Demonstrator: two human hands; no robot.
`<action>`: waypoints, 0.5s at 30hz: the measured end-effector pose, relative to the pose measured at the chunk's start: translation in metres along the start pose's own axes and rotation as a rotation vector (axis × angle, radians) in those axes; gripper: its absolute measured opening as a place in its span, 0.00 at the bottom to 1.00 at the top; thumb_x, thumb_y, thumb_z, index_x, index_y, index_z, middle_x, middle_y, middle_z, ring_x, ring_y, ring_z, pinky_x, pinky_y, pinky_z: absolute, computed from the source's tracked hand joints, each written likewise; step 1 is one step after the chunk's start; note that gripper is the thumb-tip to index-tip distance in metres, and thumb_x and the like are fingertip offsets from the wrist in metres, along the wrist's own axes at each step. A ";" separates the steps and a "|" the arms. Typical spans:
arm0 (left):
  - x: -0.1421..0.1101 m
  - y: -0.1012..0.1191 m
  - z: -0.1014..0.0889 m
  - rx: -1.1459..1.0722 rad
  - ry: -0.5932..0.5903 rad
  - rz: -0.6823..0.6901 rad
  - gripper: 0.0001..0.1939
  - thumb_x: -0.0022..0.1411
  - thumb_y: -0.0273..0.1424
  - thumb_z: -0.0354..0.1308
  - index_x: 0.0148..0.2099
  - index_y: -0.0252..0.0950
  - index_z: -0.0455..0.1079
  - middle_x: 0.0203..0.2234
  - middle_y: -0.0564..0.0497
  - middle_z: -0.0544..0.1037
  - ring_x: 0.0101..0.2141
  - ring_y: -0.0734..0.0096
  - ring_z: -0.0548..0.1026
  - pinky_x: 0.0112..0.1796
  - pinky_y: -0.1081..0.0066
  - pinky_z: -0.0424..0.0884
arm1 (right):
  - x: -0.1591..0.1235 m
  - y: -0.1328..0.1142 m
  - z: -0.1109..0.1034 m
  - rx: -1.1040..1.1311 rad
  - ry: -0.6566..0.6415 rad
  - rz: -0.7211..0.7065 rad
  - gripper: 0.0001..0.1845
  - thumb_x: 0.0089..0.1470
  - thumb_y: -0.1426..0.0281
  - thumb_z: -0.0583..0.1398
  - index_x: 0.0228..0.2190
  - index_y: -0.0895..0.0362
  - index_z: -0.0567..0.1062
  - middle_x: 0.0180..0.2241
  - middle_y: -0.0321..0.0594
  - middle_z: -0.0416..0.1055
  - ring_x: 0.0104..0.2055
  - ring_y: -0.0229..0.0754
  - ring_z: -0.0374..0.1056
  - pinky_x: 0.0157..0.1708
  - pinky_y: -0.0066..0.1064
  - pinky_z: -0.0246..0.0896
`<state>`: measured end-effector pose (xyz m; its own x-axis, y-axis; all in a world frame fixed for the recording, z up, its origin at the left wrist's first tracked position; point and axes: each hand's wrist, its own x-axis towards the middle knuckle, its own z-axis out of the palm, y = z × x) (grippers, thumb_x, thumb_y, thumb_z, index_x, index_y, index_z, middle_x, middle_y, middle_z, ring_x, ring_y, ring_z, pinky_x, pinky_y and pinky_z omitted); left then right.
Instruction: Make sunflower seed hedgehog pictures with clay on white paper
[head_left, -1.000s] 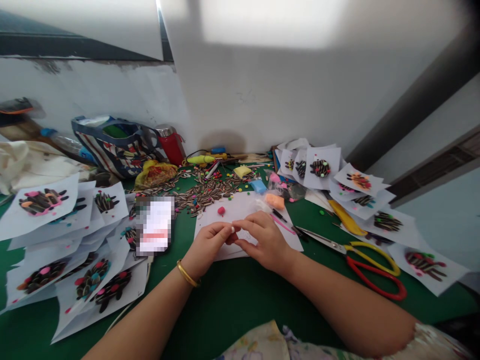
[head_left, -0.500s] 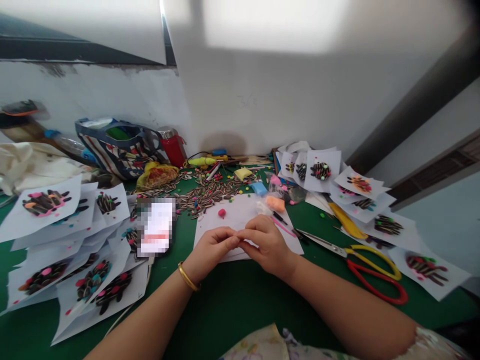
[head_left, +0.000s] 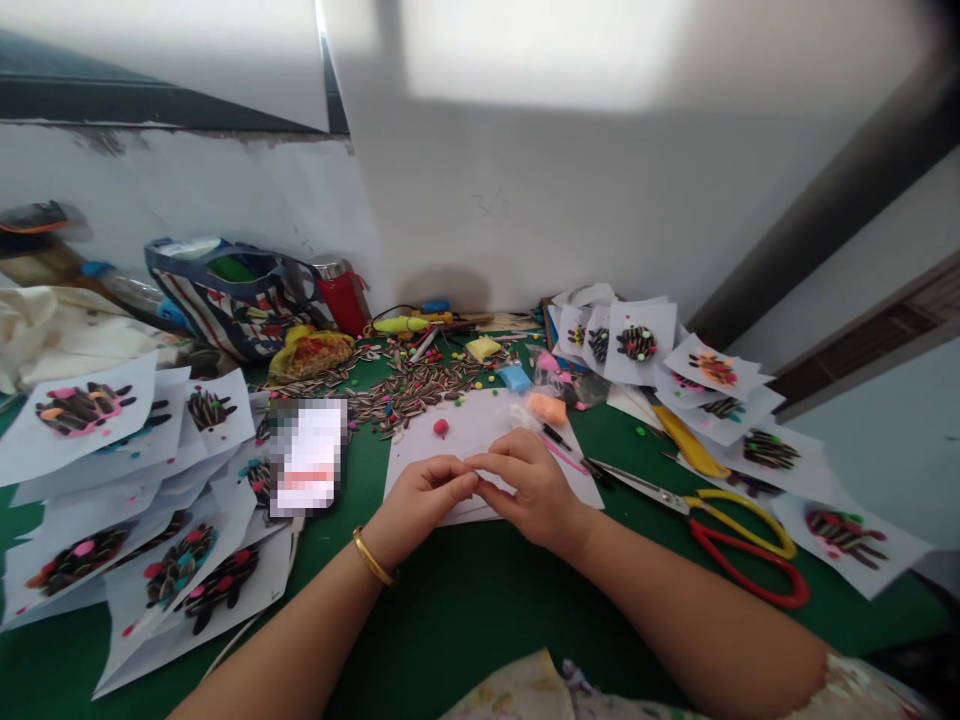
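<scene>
My left hand (head_left: pixel 420 500) and my right hand (head_left: pixel 529 485) meet fingertip to fingertip over a white sheet of paper (head_left: pixel 480 425) on the green table (head_left: pixel 465 600). Both hands have their fingers pinched together; what lies between them is too small to make out. A gold bangle (head_left: pixel 371 556) sits on my left wrist. A small pink ball of clay (head_left: pixel 441 427) rests on the paper just beyond my hands. An orange lump of clay (head_left: pixel 547 407) lies at the paper's far right corner.
Sunflower seeds (head_left: pixel 405 385) are heaped behind the paper. Yellow-and-red scissors (head_left: pixel 731 530) lie to the right. Finished seed pictures on white cards spread at left (head_left: pixel 172 570) and right (head_left: pixel 757 445). A striped bag (head_left: pixel 225 300) and red flask (head_left: pixel 341 295) stand by the wall.
My hands have drawn closer until the fingertips touch, and they keep pinching in the same spot. The view has shifted slightly.
</scene>
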<state>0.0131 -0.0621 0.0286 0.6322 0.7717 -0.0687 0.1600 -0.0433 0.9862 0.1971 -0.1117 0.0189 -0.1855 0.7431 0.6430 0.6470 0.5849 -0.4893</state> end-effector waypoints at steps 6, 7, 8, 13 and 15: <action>0.000 0.001 0.000 0.046 0.078 0.026 0.14 0.60 0.40 0.59 0.33 0.33 0.75 0.29 0.50 0.78 0.33 0.68 0.72 0.38 0.71 0.68 | 0.001 0.001 0.000 0.002 0.011 0.014 0.14 0.56 0.66 0.63 0.45 0.53 0.76 0.35 0.42 0.71 0.39 0.44 0.66 0.41 0.39 0.63; 0.000 0.000 -0.001 0.047 0.095 0.029 0.14 0.60 0.40 0.59 0.34 0.33 0.76 0.29 0.50 0.78 0.33 0.68 0.72 0.38 0.70 0.68 | 0.001 0.001 0.000 0.002 0.004 0.020 0.14 0.56 0.66 0.63 0.45 0.53 0.76 0.36 0.42 0.71 0.40 0.44 0.66 0.41 0.39 0.63; 0.000 0.000 -0.001 0.048 0.109 0.030 0.14 0.60 0.40 0.59 0.34 0.34 0.76 0.29 0.49 0.78 0.33 0.68 0.73 0.38 0.70 0.68 | 0.001 0.002 0.000 0.003 -0.003 0.027 0.15 0.56 0.65 0.63 0.46 0.53 0.76 0.36 0.42 0.71 0.40 0.45 0.66 0.41 0.39 0.63; 0.002 -0.002 -0.003 0.053 0.122 0.024 0.15 0.59 0.42 0.60 0.34 0.34 0.76 0.29 0.49 0.79 0.33 0.67 0.74 0.39 0.69 0.69 | -0.001 0.003 -0.001 0.035 -0.037 0.056 0.13 0.58 0.63 0.62 0.44 0.52 0.77 0.35 0.41 0.71 0.40 0.44 0.66 0.42 0.39 0.62; 0.002 -0.002 -0.002 0.062 0.105 0.021 0.15 0.59 0.42 0.60 0.34 0.34 0.77 0.31 0.49 0.80 0.35 0.66 0.74 0.40 0.68 0.69 | 0.000 0.002 -0.002 0.069 -0.046 0.059 0.12 0.58 0.63 0.62 0.43 0.52 0.77 0.35 0.41 0.70 0.40 0.44 0.66 0.42 0.39 0.62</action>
<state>0.0122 -0.0594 0.0271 0.5536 0.8323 -0.0286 0.1962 -0.0969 0.9758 0.2001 -0.1111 0.0186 -0.1832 0.7903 0.5847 0.6053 0.5593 -0.5664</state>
